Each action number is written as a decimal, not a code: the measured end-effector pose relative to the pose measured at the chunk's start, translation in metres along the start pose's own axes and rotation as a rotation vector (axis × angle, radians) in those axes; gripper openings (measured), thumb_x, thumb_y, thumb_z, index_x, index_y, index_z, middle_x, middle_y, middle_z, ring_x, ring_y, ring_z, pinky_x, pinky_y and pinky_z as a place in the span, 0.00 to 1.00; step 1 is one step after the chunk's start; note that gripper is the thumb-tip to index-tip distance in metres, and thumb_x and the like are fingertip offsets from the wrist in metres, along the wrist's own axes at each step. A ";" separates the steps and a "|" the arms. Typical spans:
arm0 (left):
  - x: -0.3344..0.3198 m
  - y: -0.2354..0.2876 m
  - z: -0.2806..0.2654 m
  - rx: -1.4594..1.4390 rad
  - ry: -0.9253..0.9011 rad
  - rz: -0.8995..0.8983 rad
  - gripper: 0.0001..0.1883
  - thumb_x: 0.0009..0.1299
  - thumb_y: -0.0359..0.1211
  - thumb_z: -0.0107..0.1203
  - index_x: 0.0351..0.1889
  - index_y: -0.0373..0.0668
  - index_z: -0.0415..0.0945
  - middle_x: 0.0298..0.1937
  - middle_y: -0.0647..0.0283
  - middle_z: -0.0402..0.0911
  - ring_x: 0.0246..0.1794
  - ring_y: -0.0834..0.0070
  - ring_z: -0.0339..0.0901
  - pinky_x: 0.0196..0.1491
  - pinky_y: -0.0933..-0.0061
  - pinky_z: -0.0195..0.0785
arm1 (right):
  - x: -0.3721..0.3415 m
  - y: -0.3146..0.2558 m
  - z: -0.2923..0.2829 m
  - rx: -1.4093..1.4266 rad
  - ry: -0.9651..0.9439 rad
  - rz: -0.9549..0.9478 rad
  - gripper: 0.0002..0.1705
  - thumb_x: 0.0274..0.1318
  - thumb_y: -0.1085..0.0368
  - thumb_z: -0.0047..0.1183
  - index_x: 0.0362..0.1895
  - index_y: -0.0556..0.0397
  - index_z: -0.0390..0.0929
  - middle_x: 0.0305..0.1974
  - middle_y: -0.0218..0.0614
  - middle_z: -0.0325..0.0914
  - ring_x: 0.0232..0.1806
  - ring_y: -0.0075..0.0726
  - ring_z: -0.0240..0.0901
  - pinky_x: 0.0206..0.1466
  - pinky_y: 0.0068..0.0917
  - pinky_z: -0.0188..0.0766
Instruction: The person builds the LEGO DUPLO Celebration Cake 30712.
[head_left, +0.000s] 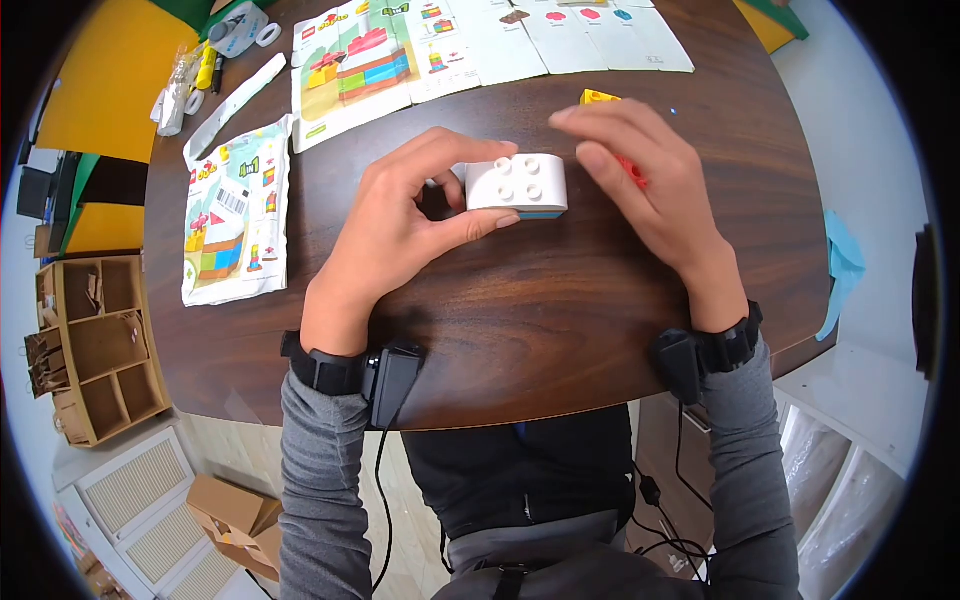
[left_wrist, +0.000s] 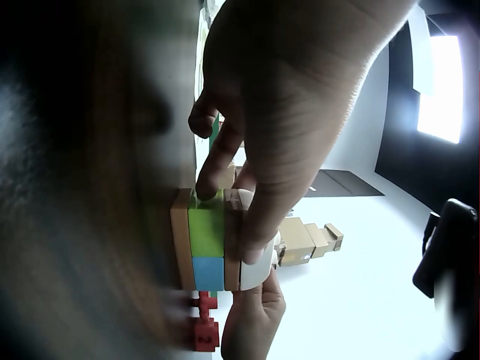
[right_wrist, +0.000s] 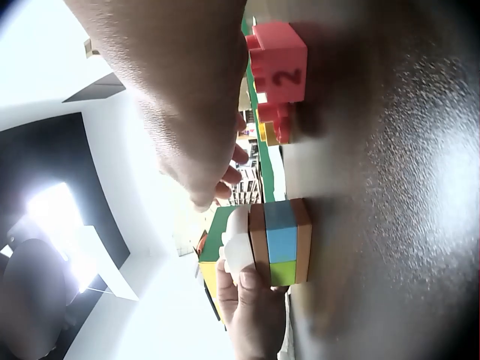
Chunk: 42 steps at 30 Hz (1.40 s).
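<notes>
A stack of toy building bricks [head_left: 500, 187] stands on the table, its rounded white top showing several studs. From the side, the right wrist view gives its layers: a brown base, a blue brick [right_wrist: 282, 231] beside a green brick [right_wrist: 283, 273], another brown layer, then white. My left hand [head_left: 390, 215] grips the stack from the left, thumb along the near side and fingers at the far side. To its right my right hand [head_left: 655, 180] is raised, fingers extended and holding nothing. Beneath that hand, mostly hidden in the head view, are red bricks, including one marked 2 [right_wrist: 285, 64].
A yellow brick [head_left: 597, 97] lies beyond my right hand. Unfolded instruction sheets [head_left: 440, 90] spread across the far side of the table. On the left are a printed bag [head_left: 237, 215], a yellow marker [head_left: 207, 68] and other small items. A blue cloth [head_left: 843, 262] hangs at the right edge.
</notes>
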<state>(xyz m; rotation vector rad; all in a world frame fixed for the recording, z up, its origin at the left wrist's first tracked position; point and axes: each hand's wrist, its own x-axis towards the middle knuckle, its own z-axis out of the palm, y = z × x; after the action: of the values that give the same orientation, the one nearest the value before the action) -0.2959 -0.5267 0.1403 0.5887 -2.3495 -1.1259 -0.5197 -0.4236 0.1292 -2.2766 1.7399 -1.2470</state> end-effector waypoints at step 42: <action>-0.004 -0.004 0.004 -0.081 -0.040 -0.043 0.18 0.53 0.33 0.69 0.38 0.38 0.75 0.32 0.64 0.80 0.31 0.79 0.73 0.40 0.78 0.66 | -0.011 0.040 -0.069 0.189 -0.387 0.680 0.27 0.45 0.56 0.70 0.49 0.51 0.76 0.36 0.25 0.72 0.41 0.23 0.66 0.48 0.22 0.64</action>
<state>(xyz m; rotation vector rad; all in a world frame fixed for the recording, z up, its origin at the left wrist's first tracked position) -0.2942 -0.5250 0.1342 0.5956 -2.3227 -1.2564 -0.5937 -0.4003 0.1518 -1.4790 1.8879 -0.7346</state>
